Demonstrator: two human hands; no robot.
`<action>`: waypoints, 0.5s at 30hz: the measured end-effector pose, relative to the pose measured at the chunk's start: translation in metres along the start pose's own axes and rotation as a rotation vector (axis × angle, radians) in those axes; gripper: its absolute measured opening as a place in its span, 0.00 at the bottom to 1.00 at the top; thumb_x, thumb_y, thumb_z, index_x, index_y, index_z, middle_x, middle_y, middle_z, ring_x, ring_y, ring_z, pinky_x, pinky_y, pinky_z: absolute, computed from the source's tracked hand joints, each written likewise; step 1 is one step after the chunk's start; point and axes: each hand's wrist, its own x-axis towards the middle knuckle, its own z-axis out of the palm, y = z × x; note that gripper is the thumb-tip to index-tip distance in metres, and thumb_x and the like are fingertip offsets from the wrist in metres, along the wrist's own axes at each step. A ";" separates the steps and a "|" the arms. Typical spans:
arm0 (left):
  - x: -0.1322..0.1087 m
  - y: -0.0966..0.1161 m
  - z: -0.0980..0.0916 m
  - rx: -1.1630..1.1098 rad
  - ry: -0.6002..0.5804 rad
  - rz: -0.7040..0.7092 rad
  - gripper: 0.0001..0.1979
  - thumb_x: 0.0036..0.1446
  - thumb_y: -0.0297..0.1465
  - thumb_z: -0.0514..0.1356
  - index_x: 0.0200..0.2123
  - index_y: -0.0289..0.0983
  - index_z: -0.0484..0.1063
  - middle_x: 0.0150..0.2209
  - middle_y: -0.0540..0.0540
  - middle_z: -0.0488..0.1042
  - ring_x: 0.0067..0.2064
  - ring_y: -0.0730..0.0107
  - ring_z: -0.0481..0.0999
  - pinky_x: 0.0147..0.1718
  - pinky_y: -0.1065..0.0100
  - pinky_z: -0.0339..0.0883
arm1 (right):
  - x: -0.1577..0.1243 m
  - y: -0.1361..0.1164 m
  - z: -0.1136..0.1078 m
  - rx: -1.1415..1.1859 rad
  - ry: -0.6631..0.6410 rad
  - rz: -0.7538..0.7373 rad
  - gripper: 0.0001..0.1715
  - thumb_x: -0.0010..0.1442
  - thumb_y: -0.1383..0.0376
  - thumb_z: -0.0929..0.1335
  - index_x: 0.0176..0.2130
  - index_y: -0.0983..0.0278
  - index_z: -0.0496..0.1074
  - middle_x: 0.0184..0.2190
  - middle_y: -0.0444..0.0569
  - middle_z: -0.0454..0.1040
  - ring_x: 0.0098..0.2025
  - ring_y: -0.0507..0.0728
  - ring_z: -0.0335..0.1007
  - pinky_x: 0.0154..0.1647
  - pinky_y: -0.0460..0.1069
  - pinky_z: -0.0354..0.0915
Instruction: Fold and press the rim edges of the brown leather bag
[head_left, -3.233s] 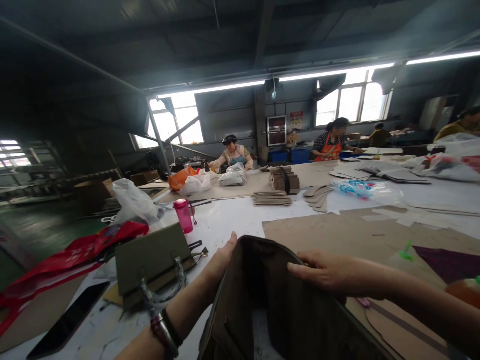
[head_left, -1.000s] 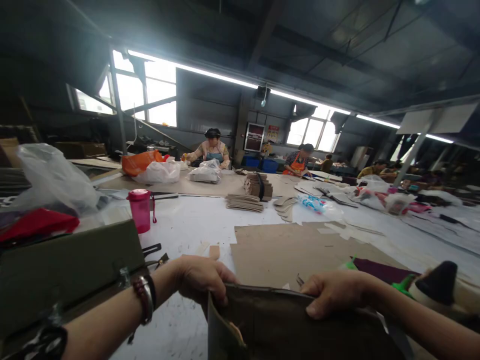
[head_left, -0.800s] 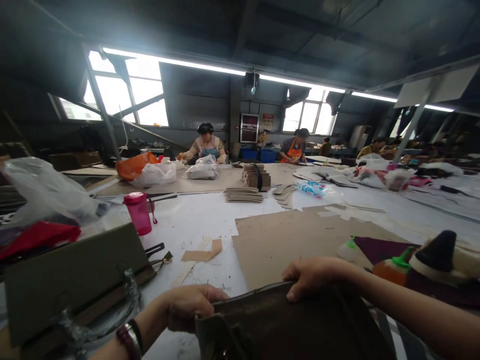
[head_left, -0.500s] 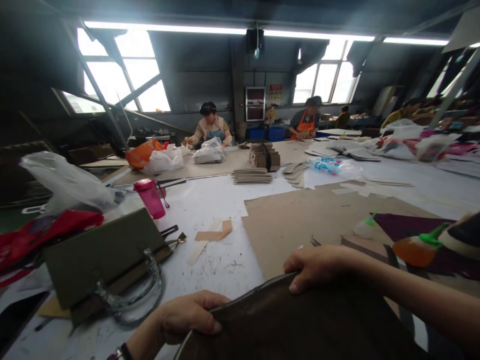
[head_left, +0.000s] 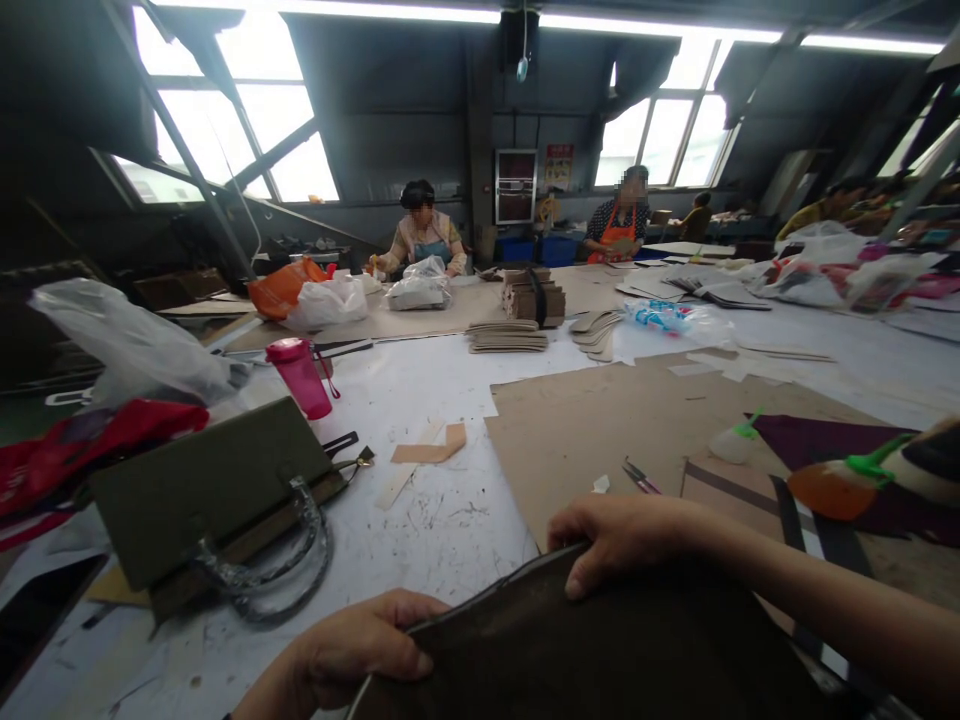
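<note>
A dark brown leather-like panel with a pale edge fills the bottom of the view. My left hand pinches its left edge, thumb on top and fingers hidden beneath. Farther along the same edge, my right hand grips it, thumb on the near face and fingers curled over the far side. The panel's lower part runs out of view. Left of my hands lies an olive-green handbag with plastic-wrapped handles. Beyond my right hand are tweezers on a large brown sheet.
A pink bottle stands at left, near a clear plastic bag. To the right are a glue bottle with amber liquid and a smaller white bottle. Stacked brown pieces lie farther back. Two co-workers sit across the table.
The view has tilted slightly down, so the background sits higher. Both hands keep their hold on the panel and have shifted a little left in view. The tweezers show more fully.
</note>
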 end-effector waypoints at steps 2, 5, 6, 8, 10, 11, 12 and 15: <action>-0.001 -0.001 0.000 -0.013 0.004 0.004 0.22 0.42 0.23 0.58 0.45 0.29 0.67 0.38 0.39 0.73 0.38 0.66 0.72 0.38 0.70 0.62 | 0.000 -0.002 0.003 -0.044 0.044 -0.019 0.17 0.43 0.59 0.69 0.36 0.62 0.70 0.30 0.43 0.70 0.33 0.55 0.65 0.27 0.44 0.57; -0.001 -0.004 0.000 -0.015 0.025 0.005 0.22 0.42 0.22 0.58 0.45 0.30 0.67 0.38 0.39 0.73 0.34 0.69 0.73 0.36 0.71 0.63 | 0.000 -0.006 0.008 -0.067 0.084 -0.050 0.16 0.46 0.57 0.68 0.35 0.62 0.70 0.29 0.43 0.70 0.32 0.54 0.65 0.27 0.44 0.57; -0.002 -0.004 0.000 -0.007 0.037 0.006 0.22 0.41 0.22 0.58 0.45 0.30 0.67 0.39 0.39 0.73 0.33 0.69 0.73 0.34 0.71 0.63 | 0.001 -0.008 0.010 -0.061 0.091 -0.059 0.15 0.47 0.57 0.67 0.35 0.62 0.70 0.29 0.43 0.70 0.32 0.54 0.65 0.27 0.44 0.57; -0.003 -0.002 0.001 0.017 0.058 0.003 0.23 0.40 0.22 0.58 0.45 0.30 0.67 0.38 0.39 0.73 0.32 0.70 0.73 0.32 0.72 0.63 | 0.002 -0.012 0.014 -0.063 0.104 -0.074 0.15 0.47 0.57 0.67 0.36 0.61 0.70 0.29 0.43 0.71 0.31 0.54 0.65 0.26 0.44 0.57; -0.005 0.001 0.006 0.044 0.069 -0.005 0.23 0.40 0.22 0.57 0.45 0.30 0.67 0.38 0.39 0.73 0.31 0.71 0.73 0.31 0.73 0.63 | 0.003 -0.015 0.016 -0.077 0.116 -0.081 0.16 0.46 0.58 0.68 0.36 0.61 0.70 0.29 0.43 0.71 0.31 0.54 0.65 0.26 0.44 0.57; -0.006 0.004 0.009 0.060 0.073 -0.009 0.23 0.40 0.22 0.57 0.44 0.31 0.68 0.38 0.39 0.73 0.32 0.71 0.73 0.32 0.74 0.63 | 0.003 -0.016 0.017 -0.078 0.117 -0.084 0.16 0.45 0.58 0.68 0.36 0.61 0.70 0.29 0.43 0.71 0.31 0.54 0.65 0.26 0.43 0.57; -0.007 0.006 0.012 0.077 0.078 -0.011 0.23 0.40 0.22 0.57 0.44 0.31 0.68 0.39 0.40 0.73 0.32 0.71 0.73 0.32 0.74 0.63 | 0.003 -0.017 0.018 -0.075 0.118 -0.085 0.16 0.45 0.59 0.68 0.36 0.61 0.70 0.29 0.43 0.71 0.31 0.53 0.65 0.26 0.43 0.56; -0.010 0.014 0.022 0.151 0.117 -0.012 0.23 0.39 0.21 0.56 0.43 0.32 0.69 0.38 0.41 0.74 0.31 0.73 0.72 0.32 0.76 0.62 | -0.001 -0.018 0.021 -0.039 0.111 -0.091 0.14 0.46 0.60 0.68 0.35 0.63 0.71 0.28 0.43 0.70 0.29 0.53 0.64 0.25 0.42 0.56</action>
